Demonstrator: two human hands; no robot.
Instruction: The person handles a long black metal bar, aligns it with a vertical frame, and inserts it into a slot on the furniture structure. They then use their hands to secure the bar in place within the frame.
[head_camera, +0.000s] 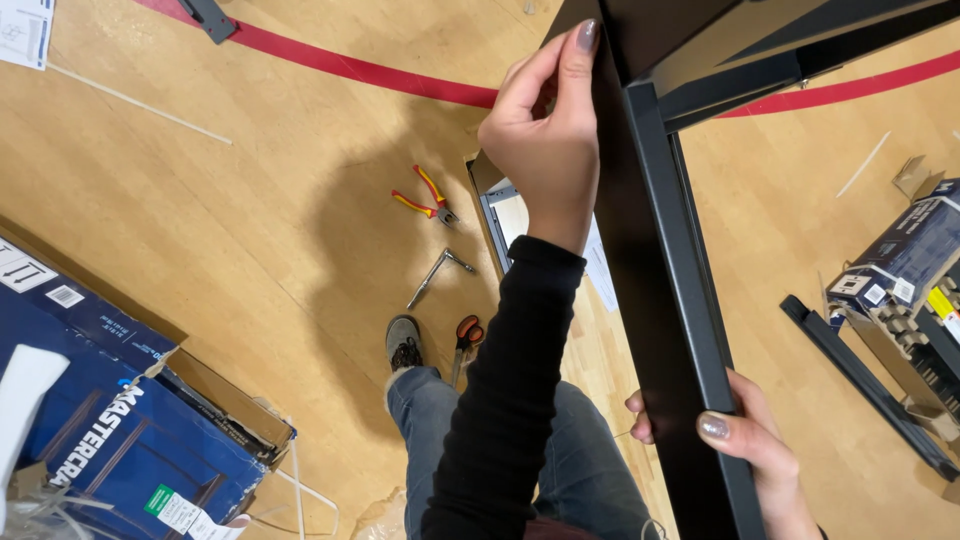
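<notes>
Black steel dominated the scene as a person stood on a wooden gym floor (260, 250) and steadied a long dark metal frame rail (665, 320) that ran from the upper middle of the view down to the lower right. The left hand (545, 135), in a black sleeve, was raised near the rail's upper end, fingers curled and the fingertips (585, 40) pressed against its edge where a crossbar (760, 75) joined it. The right hand (745, 440) gripped the rail low down, thumb laid across its front face and fingers wrapped behind.

On the floor beyond the left hand lay red-and-yellow pliers (428, 198) and, just below them, a bent metal wrench (437, 275). Orange-handled scissors (466, 340) rested beside the person's shoe (403, 342). A torn blue cardboard box (110, 420) sat at lower left, and another dark box (905, 270) stood at right with a loose black bar (860, 380) beside it. A red painted line (350, 68) curved across the floor.
</notes>
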